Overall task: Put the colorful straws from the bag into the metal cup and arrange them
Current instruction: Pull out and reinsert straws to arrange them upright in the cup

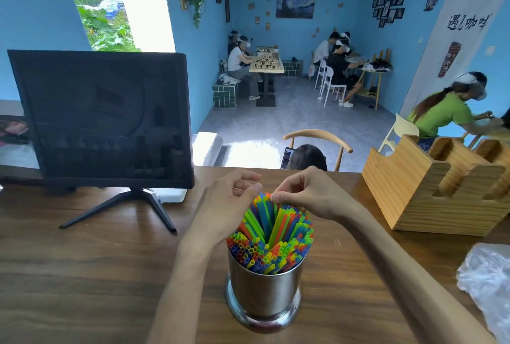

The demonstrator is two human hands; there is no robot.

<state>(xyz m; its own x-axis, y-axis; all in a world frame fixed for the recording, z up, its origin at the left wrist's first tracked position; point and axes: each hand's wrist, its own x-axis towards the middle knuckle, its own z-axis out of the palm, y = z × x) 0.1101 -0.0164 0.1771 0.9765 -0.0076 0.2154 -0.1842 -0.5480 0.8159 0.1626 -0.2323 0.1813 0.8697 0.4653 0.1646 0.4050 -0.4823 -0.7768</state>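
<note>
Head view, right hand (309, 197) fingers pinching straws (271, 233) tips in metal cup (265, 291), left hand (229, 202) fingers relaxed beside

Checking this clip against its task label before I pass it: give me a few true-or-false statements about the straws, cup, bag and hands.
1. The straws stand in the metal cup. True.
2. The right hand touches the straw tops with its fingertips. True.
3. The left hand grips the cup's wall. False: it is beside the straws, above the cup.
4. The plastic bag lies left of the cup. False: it lies at the right edge of the table.
5. The wooden organizer stands right of the cup. True.
</note>
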